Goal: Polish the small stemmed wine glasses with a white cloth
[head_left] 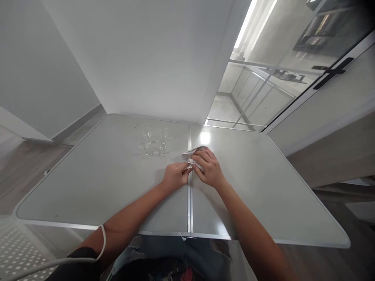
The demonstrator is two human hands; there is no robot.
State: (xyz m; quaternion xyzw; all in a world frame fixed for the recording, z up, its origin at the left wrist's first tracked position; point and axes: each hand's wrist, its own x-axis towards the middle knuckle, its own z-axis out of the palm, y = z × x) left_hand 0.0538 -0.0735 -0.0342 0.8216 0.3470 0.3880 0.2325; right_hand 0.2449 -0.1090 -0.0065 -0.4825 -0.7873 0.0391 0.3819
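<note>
Both hands meet over the middle seam of a grey folding table (102, 183). My right hand (208, 168) is closed around a white cloth (190, 154) that wraps a small clear glass, mostly hidden. My left hand (175, 176) pinches the glass's lower end, its stem or base, at the fingertips. Two or three small clear stemmed glasses (152, 145) stand upright on the table just beyond my left hand.
A white wall panel rises behind the table. A glass door or partition (263, 86) stands at the back right, with a white cabinet front (331, 101) beside it. A white cable (58, 262) runs across my left arm near the bottom edge.
</note>
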